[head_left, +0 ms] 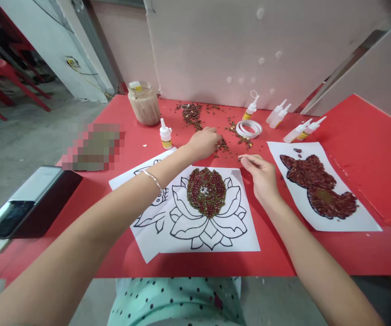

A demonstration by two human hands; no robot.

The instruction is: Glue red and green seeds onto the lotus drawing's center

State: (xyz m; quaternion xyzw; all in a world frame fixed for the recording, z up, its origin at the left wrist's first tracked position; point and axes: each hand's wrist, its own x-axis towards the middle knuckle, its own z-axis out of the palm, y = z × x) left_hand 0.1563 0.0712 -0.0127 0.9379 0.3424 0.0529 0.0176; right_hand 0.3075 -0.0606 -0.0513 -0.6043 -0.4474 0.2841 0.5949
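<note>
My left hand (pixel 206 143), with a bangle on its wrist, reaches over the sheet to the small brown and green seeds (pixel 223 145) scattered behind it. Its fingers are curled down, and the tips are partly hidden. To the right, my right hand (pixel 259 171) is closed in a pinch just above the table; whatever lies in it is too small to name. Between the forearms lies a paper with a lotus outline (pixel 210 233). Its central petals are covered in dark red and green seeds (pixel 206 192). Another line drawing (pixel 144 222) lies partly under it and my left forearm.
On the red table (pixel 273 253) stand a cloudy jar (pixel 145 106), a glue bottle (pixel 166 136) and several more glue bottles (pixel 278 115) at the back. A tape roll (pixel 248 129) lies near a seed pile (pixel 191 115). A seed-covered picture (pixel 312 174) is right; a phone (pixel 21 203) left.
</note>
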